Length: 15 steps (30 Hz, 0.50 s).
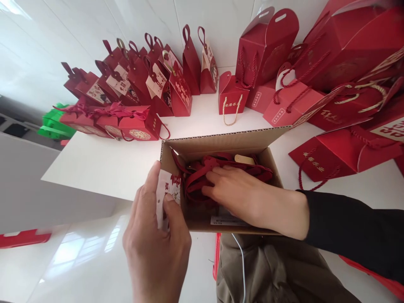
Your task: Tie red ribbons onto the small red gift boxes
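Note:
An open cardboard box [249, 138] stands at the near edge of the white table, its back flap raised. My left hand [158, 235] is at the box's left end, pinching a white printed card [163, 185] with red characters between thumb and fingers. My right hand [232, 189] reaches inside the box, its fingers curled into a loose pile of dark red straps [198, 174]. Its fingertips are partly hidden among the straps. Beside the straps lies a small cream-coloured piece [244, 159]. A white label [229, 221] shows low inside the box.
Small red gift boxes with loop handles [191, 67] line the back of the white table [94, 160]. Bow-topped red boxes [135, 122] sit at left. Larger red boxes with rope handles [261, 46] crowd the right. A white cable [242, 261] hangs over my lap.

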Each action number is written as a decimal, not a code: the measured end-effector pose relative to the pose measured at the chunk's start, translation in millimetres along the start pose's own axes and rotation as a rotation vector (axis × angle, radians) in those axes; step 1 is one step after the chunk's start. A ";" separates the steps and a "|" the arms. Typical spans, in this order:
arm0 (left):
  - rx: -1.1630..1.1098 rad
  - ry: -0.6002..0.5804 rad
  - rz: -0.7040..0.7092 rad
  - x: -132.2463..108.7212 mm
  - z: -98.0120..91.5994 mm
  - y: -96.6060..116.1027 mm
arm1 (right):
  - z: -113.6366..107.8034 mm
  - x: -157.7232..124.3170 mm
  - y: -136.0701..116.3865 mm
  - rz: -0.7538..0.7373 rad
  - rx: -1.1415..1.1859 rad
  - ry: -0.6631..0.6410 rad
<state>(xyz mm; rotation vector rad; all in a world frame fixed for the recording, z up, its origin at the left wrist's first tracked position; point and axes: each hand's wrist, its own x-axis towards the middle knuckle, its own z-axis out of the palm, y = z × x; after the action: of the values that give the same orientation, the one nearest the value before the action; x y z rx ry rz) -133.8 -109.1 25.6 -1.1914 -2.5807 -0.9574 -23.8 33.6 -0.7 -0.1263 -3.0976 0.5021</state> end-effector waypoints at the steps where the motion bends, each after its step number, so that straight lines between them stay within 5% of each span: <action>1: 0.005 -0.003 -0.012 0.3 -0.3 1.6 | -1.2 3.4 -3.6 -0.016 0.011 -0.024; 6: 0.043 0.006 -0.088 1.0 -2.9 13.5 | 2.1 31.8 -13.5 -0.102 0.036 -0.221; 15: -0.081 0.069 -0.248 -2.8 1.4 13.7 | -4.3 19.5 -8.2 0.021 0.051 -0.133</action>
<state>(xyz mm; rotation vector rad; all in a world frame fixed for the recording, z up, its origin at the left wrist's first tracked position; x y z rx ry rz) -121.7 -103.4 30.1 -0.8501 -2.7013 -1.1384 -43.8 28.7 5.8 -0.1301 -3.2121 0.6147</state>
